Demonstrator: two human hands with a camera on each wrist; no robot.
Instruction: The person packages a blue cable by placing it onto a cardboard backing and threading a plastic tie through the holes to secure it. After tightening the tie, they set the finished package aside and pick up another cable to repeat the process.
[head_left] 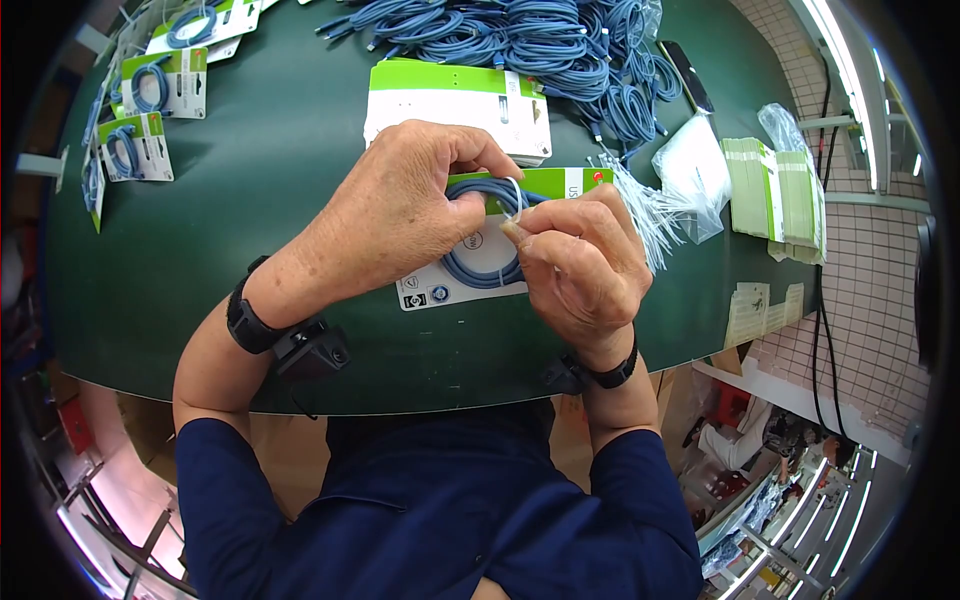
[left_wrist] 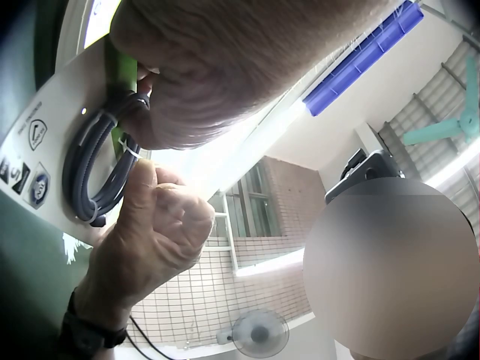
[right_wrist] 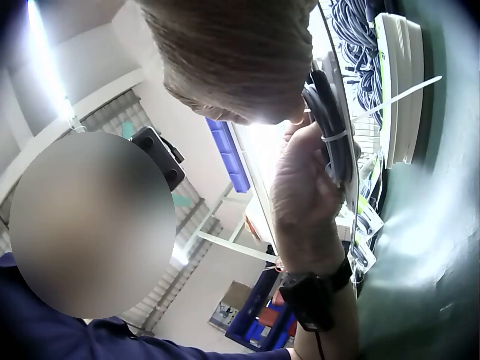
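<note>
Blue coiled cable (head_left: 480, 262) is lying on a white-and-green backing card (head_left: 455, 280), mid-tabletop (head_left: 260, 200), right under our hands. We're cinching a thin white zip tie (head_left: 514, 195) round the coil & card. Our left hand (head_left: 400, 215) is curling its grip over the coil's top edge, pinning cable to card; our right hand (head_left: 585, 265) is pinching the tie's tail btwn thumb & forefinger. To do this well, we're judging: pull straight & steady, keeping the coil flat w/ the left. Stacked cards (head_left: 455, 105), loose cables (head_left: 540, 45) & spare ties (head_left: 650, 215) sit beyond.
</note>
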